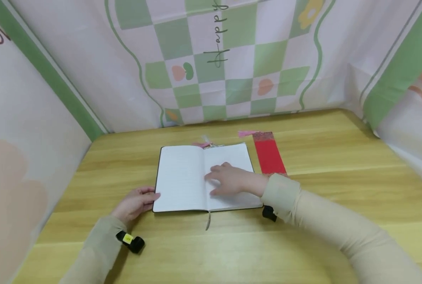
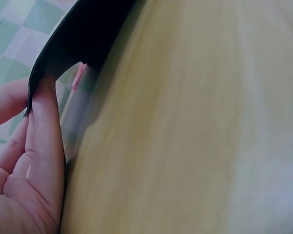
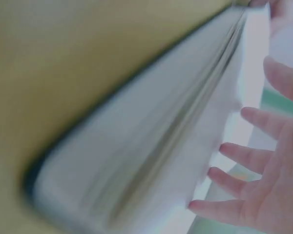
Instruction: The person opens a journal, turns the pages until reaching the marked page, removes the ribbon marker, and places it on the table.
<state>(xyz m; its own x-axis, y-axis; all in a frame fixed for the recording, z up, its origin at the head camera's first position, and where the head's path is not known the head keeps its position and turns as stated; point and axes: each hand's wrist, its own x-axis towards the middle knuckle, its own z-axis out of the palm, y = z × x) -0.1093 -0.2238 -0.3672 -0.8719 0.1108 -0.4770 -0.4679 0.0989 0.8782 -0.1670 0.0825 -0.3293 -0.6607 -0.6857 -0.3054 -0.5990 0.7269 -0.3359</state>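
A notebook (image 1: 182, 177) with white pages and a dark cover lies spread wide on the table. My left hand (image 1: 134, 203) grips its left edge, thumb on the page side and fingers underneath; the left wrist view shows the dark cover (image 2: 83, 39) pinched in that hand (image 2: 36, 165). Over the right-hand page is my right hand (image 1: 230, 180), fingers spread. In the right wrist view, the fingertips of the right hand (image 3: 268, 190) touch the page surface beside the thick page block (image 3: 136, 136). A thin ribbon marker (image 1: 208, 221) hangs from the spine's near end.
A red bookmark-like strip (image 1: 267, 156) with a pink tassel (image 1: 248, 133) lies right of the notebook. Behind the notebook, small partly hidden items (image 1: 212, 146) include something pink. A patterned curtain (image 1: 239, 71) borders the wooden table (image 1: 203, 256) at the back.
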